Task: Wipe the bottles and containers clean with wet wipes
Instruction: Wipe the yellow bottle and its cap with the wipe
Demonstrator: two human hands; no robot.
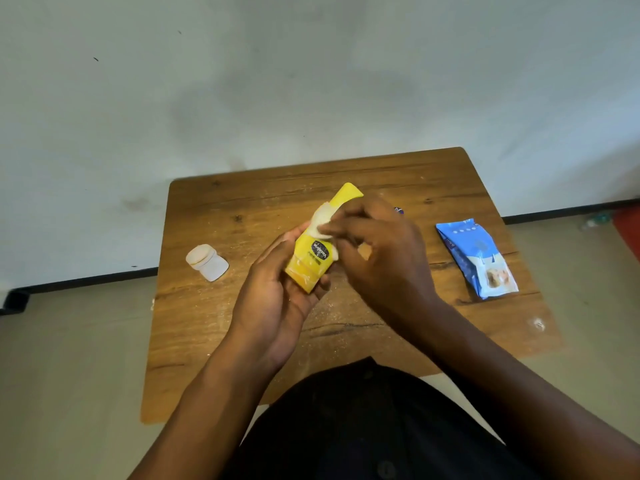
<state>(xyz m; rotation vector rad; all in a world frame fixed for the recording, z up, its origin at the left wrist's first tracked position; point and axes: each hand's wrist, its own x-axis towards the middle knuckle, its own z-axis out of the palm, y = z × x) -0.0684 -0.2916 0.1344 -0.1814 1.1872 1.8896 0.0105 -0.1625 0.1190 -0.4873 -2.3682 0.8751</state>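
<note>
A yellow lotion bottle with a dark oval label is held tilted above the middle of the wooden table, its yellow cap pointing away from me. My left hand cups the bottle's lower end from the left. My right hand presses a white wet wipe against the bottle's upper part, near the cap. A small white jar with a white lid lies on its side at the table's left. A blue pack of wet wipes lies flat at the right.
A small blue-and-white object peeks out behind my right hand. The table stands against a pale wall, with beige floor on both sides. A white scrap lies near the table's front right corner. My dark-clothed lap is at the near edge.
</note>
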